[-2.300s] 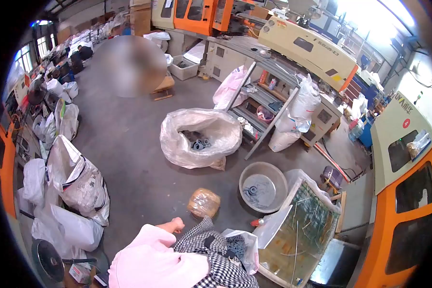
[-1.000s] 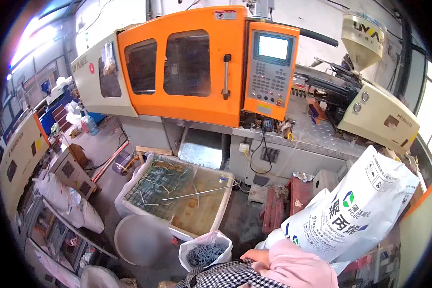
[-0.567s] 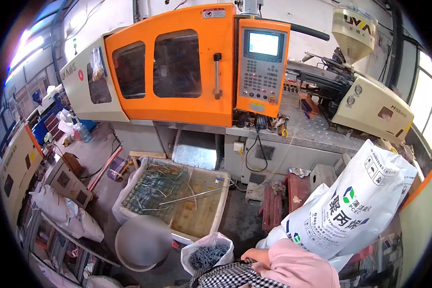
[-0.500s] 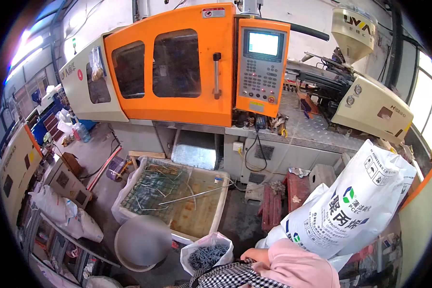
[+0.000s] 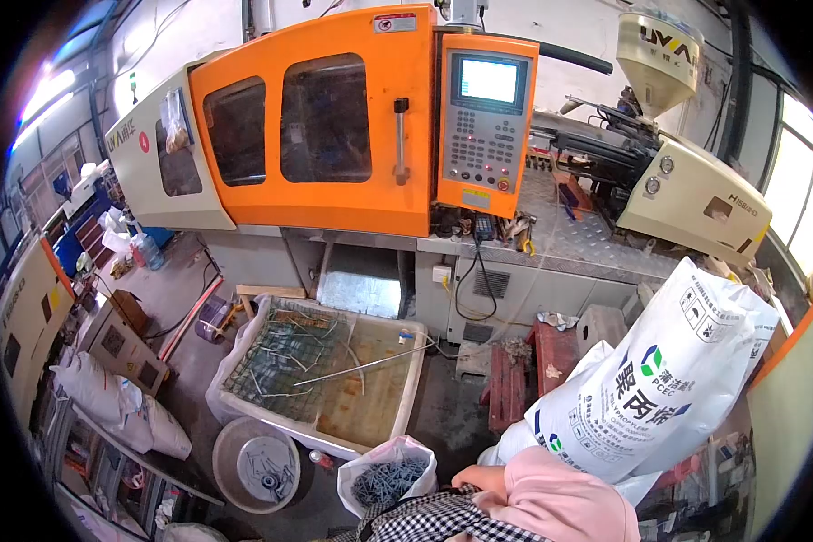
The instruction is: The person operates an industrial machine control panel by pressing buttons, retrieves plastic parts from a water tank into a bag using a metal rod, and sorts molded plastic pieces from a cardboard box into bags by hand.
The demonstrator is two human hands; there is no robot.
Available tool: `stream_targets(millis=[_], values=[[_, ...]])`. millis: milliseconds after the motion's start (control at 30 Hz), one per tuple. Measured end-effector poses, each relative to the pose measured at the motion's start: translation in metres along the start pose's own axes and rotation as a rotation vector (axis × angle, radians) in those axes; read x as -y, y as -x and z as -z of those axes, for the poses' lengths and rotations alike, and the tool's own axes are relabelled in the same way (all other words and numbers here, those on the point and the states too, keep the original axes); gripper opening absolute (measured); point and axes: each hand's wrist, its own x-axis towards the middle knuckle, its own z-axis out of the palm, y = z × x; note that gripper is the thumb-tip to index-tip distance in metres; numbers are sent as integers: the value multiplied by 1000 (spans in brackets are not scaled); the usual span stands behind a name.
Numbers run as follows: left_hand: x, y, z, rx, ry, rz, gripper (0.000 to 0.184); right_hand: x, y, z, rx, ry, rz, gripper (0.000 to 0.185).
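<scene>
My right hand [image 5: 481,478] rests against the black-and-white checked cloth [image 5: 434,517] over my lap, below a pink sleeve [image 5: 565,497]. Its fingers curl down out of sight, so I cannot make out whether it holds anything. Just left of it stands a white bag [image 5: 359,481] with thin grey-blue plastic pieces [image 5: 390,480] inside. A large printed white sack [image 5: 646,379] leans behind the sleeve on the right. My left hand is out of view.
A round basin [image 5: 226,465] holds a few grey pieces. Behind it sits a water-filled white tub [image 5: 413,388] with mesh and a rod. An orange machine [image 5: 325,203] with a lit control panel [image 5: 486,79] spans the back. Red stools [image 5: 510,384] stand right of the tub.
The view has swung right from the floor with sacks to the orange machine. My left hand has left view; my right hand has come into view and stays at the cloth.
</scene>
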Motion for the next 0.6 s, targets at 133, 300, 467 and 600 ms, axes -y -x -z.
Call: stream_targets(millis=[133,300,467,600], values=[[6,-1,3,0,3,4,20,-15,-2,-8,-28,-42,43,45],[19,-2,10,-8,16,16,20,-17,-6,-8,13,-17,17,44],[51,3,19,-38,59,47,21,-49,-38,-19,135,80,-39,43],[108,8,22,-77,107,107,22,-123,-109,-52,278,344,-194,43]])
